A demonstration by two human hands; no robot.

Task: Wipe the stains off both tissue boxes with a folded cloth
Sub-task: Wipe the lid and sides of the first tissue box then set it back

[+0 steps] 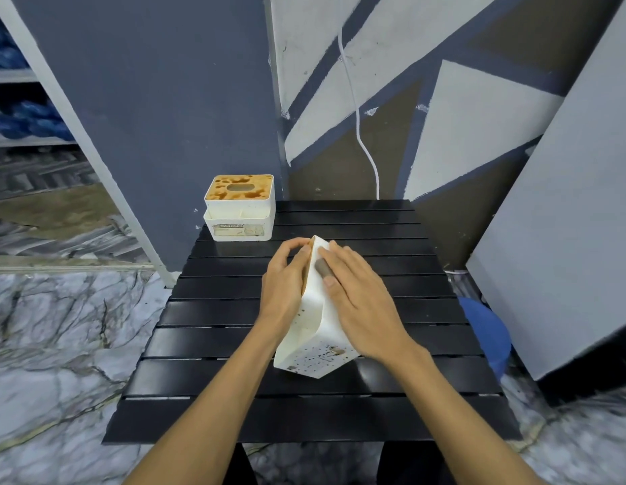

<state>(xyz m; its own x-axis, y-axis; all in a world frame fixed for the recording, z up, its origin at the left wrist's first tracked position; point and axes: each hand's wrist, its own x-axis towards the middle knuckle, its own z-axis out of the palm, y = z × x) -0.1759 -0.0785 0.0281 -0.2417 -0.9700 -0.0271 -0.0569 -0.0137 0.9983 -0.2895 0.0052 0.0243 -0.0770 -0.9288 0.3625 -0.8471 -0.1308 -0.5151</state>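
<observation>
A white tissue box (pixel 317 348) with brown speckles stands tilted on one edge in the middle of the black slatted table (pixel 304 418). My left hand (pixel 285 285) holds its left face, with the fingertips curled over the far top corner. My right hand (pixel 362 304) lies flat on its right face, straight fingers pressing a small grey-brown piece (pixel 322 268) that looks like cloth, mostly hidden under them. A second white tissue box (pixel 240 213), its top covered in brown stains, stands upright at the table's back left corner.
A dark blue-grey wall panel rises right behind the table, and a white cable (pixel 357 117) hangs down the painted wall. A blue round object (pixel 488 330) lies by the right edge, below a leaning grey board (pixel 556 239). Marble floor surrounds the table.
</observation>
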